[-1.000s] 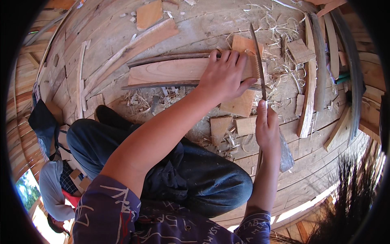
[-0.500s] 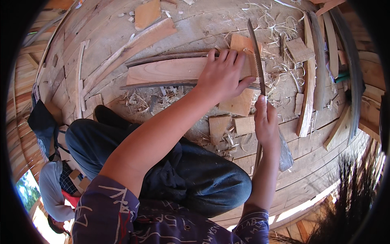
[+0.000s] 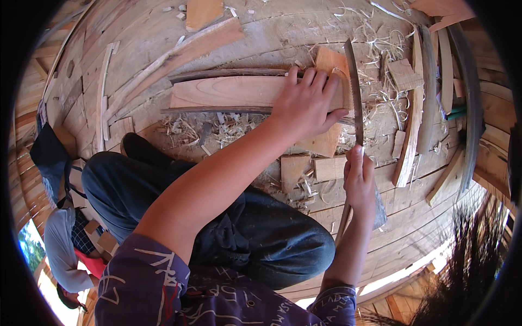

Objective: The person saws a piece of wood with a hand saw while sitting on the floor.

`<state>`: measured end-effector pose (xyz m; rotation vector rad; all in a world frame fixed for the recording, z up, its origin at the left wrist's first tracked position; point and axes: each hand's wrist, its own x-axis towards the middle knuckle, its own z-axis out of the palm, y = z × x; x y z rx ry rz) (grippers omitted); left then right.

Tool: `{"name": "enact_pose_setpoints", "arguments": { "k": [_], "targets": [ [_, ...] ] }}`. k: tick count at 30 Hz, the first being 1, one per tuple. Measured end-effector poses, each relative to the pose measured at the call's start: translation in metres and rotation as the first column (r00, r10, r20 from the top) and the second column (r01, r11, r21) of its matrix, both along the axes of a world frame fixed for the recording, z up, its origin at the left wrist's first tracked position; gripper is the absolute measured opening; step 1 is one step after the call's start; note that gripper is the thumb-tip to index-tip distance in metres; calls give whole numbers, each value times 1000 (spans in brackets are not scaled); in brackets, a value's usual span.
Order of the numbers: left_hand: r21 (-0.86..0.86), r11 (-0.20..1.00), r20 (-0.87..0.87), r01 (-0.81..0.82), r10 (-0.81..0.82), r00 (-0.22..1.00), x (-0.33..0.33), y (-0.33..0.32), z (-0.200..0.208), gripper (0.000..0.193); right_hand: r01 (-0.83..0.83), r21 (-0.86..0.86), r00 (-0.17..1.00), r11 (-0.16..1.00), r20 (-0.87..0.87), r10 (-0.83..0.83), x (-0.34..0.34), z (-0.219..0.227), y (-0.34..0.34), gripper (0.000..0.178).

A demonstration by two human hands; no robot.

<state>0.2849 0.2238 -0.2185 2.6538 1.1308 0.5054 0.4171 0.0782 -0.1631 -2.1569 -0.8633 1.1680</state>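
Note:
My left hand presses on a pale wooden board, its fingers over the far edge and its thumb toward the near one. The board lies across the floor with its right end over a flat orange-brown wood piece. In my right hand is a long, narrow-bladed saw, its handle running back along my wrist. The blade stands just right of the left hand, at the board's right end. Whether it touches the wood is hard to tell.
Curled shavings litter the plank floor. Small wood blocks lie near my knee, beside a dark grey flat blade-like piece. Long strips lie at the right, another plank at the far left. Another person sits at the left.
My right hand has drawn the saw back toward me. The left hand keeps its hold on the board. The whole view has shifted slightly.

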Motion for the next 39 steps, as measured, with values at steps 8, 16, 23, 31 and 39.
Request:
{"name": "enact_pose_setpoints", "arguments": {
  "k": [8, 16, 23, 31, 39],
  "targets": [
    [16, 1000, 11, -19, 19, 1000, -2, 0, -1, 64, -42, -20, 998, 999, 47, 43, -5, 9, -38, 51],
    [45, 998, 21, -42, 41, 999, -1, -2, -3, 62, 6, 10, 999, 1000, 36, -7, -9, 0, -42, 49],
    [27, 999, 30, -29, 28, 999, -1, -1, -2, 62, -36, 30, 998, 999, 47, 35, -3, -2, 9, 49],
    [67, 997, 11, -36, 35, 999, -4, -3, -5, 63, 104, -32, 994, 994, 37, -103, -20, 15, -77, 48],
    [-29, 1000, -1, -11, 11, 1000, 2, 1, 0, 64, 50, -11, 998, 999, 37, -50, -4, -7, 17, 52]
  ]
}}
